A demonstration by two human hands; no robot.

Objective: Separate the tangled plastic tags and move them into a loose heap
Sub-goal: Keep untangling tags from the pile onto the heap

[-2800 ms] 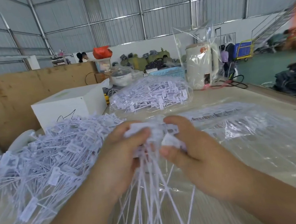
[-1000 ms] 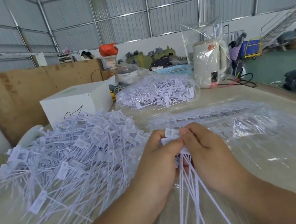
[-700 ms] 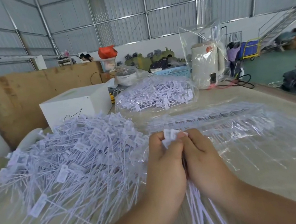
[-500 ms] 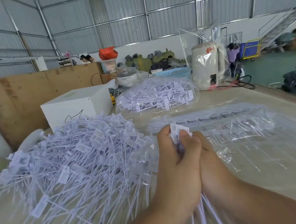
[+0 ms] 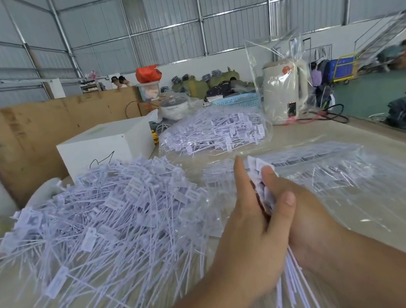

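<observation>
1. My fingers (image 5: 241, 179) on the left hand (image 5: 245, 231) lie nearly straight against a small bundle of tags (image 5: 259, 180); my right hand (image 5: 306, 220) curls round it from the other side, so the bundle sits pinched between both palms, its tails hanging down toward me.
2. Left of my fingers, close by, the loose heap (image 5: 102, 224) already spreads wide over the tabletop (image 5: 348, 129); that part looks well along, I judge.
3. Beyond my fingers lies a full bag of tags (image 5: 214, 131); just right of them, an opened plastic bag (image 5: 328, 171); both remain to be worked.
</observation>
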